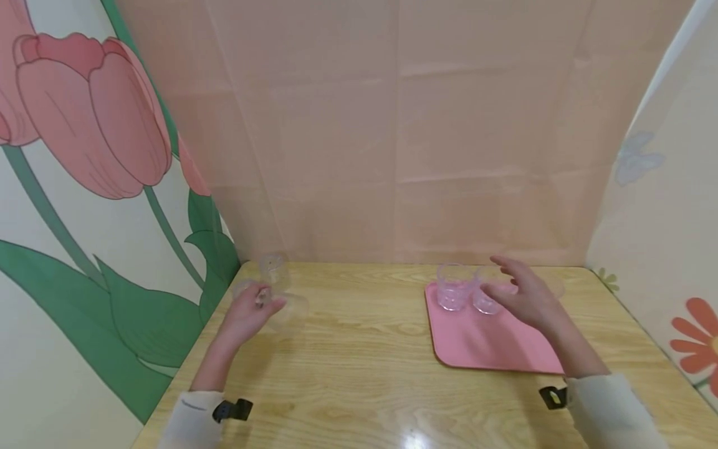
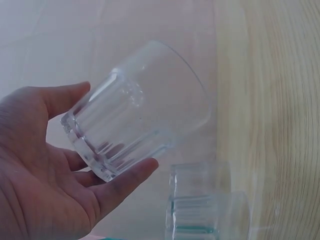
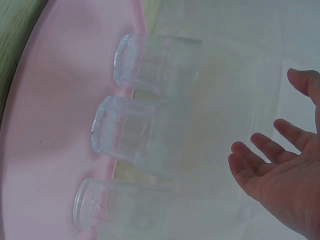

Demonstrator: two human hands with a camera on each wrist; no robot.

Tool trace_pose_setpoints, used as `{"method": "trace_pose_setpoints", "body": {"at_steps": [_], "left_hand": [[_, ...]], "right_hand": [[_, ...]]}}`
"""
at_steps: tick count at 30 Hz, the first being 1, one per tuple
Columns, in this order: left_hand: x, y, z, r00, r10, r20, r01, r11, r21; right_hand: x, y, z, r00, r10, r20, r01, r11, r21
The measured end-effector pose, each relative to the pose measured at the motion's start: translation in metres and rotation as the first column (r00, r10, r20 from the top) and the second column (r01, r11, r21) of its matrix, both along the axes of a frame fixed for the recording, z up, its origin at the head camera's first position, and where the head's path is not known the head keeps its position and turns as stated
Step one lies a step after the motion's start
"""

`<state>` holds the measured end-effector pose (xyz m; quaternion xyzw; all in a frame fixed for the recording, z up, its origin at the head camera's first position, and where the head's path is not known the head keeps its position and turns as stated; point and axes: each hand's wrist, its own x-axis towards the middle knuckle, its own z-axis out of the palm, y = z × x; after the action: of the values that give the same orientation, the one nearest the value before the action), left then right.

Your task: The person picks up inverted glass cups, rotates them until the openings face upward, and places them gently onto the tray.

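Observation:
My left hand (image 1: 250, 313) holds a clear drinking glass (image 2: 137, 110) by its thick base, thumb on one side and fingers on the other. The glass is tilted, its mouth slanting down toward the table. Close by stand two more clear glasses (image 2: 197, 212), thick bases up and rims toward the table. Over the pink tray (image 1: 493, 349), my right hand (image 1: 527, 299) holds nothing, fingers spread and slightly bent. Three upright glasses stand in a row on the tray: one nearest that hand (image 3: 97, 205), a middle one (image 3: 130, 132) and another (image 3: 145, 65).
The wood-grain table (image 1: 359, 362) backs onto a creased pinkish cloth (image 1: 392, 137). A panel with large tulips (image 1: 95, 118) rises along the left edge, and a pale panel with flowers (image 1: 667, 206) along the right.

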<state>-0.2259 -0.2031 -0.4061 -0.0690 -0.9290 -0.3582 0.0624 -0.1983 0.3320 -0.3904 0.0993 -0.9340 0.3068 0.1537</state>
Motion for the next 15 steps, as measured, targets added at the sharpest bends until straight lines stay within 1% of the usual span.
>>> {"method": "trace_pose_setpoints", "body": {"at_steps": [5,8,11,15], "left_hand": [[0.000,0.006,0.000,1.000,-0.005,0.006,0.005,0.999,0.045],[-0.001,0.009,-0.001,1.000,-0.009,0.027,0.007,0.997,0.076],[-0.001,0.013,-0.001,0.999,-0.004,0.038,0.001,0.996,0.088],[-0.001,0.016,-0.001,0.999,-0.006,0.039,0.001,0.994,0.111]], "right_hand": [[0.000,-0.007,-0.002,1.000,-0.001,0.000,0.001,1.000,-0.014],[0.000,-0.011,-0.003,1.000,0.009,-0.020,-0.010,0.999,-0.038],[0.000,-0.014,-0.004,1.000,0.019,-0.025,-0.020,0.998,-0.052],[0.001,-0.017,-0.004,1.000,0.026,0.005,-0.025,0.998,-0.064]]}}
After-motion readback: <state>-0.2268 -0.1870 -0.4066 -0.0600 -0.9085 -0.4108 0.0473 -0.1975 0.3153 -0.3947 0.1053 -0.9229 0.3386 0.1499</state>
